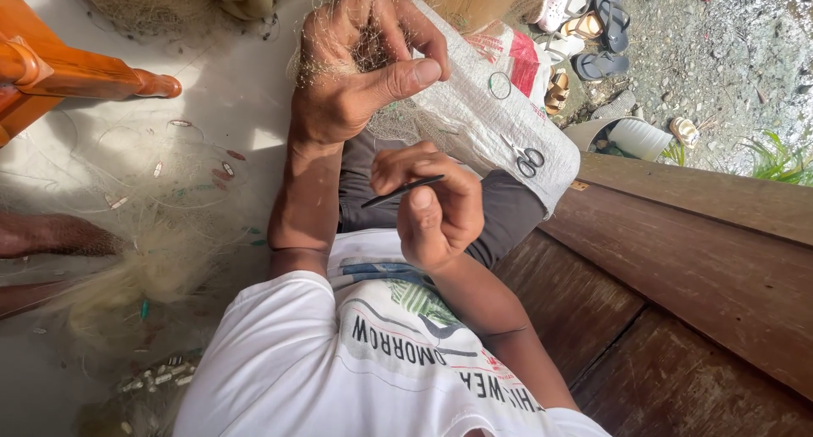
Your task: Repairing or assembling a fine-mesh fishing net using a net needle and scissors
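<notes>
Fingers, left hand (356,73): thumb and forefinger are pinched on a fold of fine net (169,259) at 12 o'clock; the rest are curled.
Fingers, right hand (436,208): pressed together around a thin black needle (402,191), tip aimed at 9 o'clock.
Net: bunched under the left hand, spread at 9 o'clock.
Scissors (525,157): laid on a white sack (483,115) at 2 o'clock.
Technique: the mesh is best kept taut while the needle is passed.

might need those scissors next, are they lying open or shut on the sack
Shut, as far as it shows: the scissors lie flat on the white woven sack, both finger loops side by side and the blades together.
</notes>
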